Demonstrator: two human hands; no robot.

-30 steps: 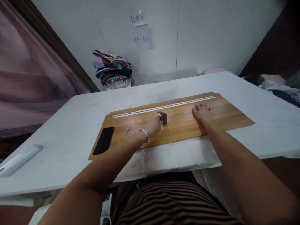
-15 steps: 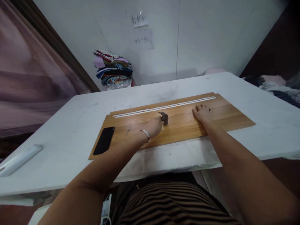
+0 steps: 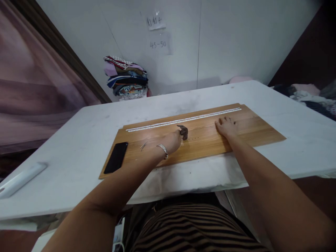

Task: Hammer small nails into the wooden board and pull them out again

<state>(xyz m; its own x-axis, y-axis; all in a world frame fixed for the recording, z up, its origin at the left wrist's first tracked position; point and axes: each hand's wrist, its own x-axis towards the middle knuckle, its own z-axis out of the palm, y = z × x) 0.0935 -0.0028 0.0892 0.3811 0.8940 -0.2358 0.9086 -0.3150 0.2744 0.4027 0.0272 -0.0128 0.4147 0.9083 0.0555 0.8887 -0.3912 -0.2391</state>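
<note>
My left hand [image 3: 173,141], with a silver bracelet at its wrist, is closed round the handle of a claw hammer [image 3: 184,132]. The dark hammer head is low over the middle of a wooden board [image 3: 204,147]; whether it touches the wood I cannot tell. Most of the handle is hidden in my fist. A short row of small dark dots [image 3: 193,138] runs along the board just right of the hammer head. My right hand [image 3: 227,126] lies flat on the right part of the board, fingers spread, holding nothing.
A black phone [image 3: 116,157] lies on the board's left end, with a few nails [image 3: 143,146] beside it. Two long white strips [image 3: 183,120] run along the far side. The white table [image 3: 65,168] carries a white cylinder [image 3: 23,179]; folded clothes [image 3: 127,77] are stacked behind.
Almost nothing differs. The whole view has shifted very slightly; my left hand with the hammer and my right hand keep their places on the board.
</note>
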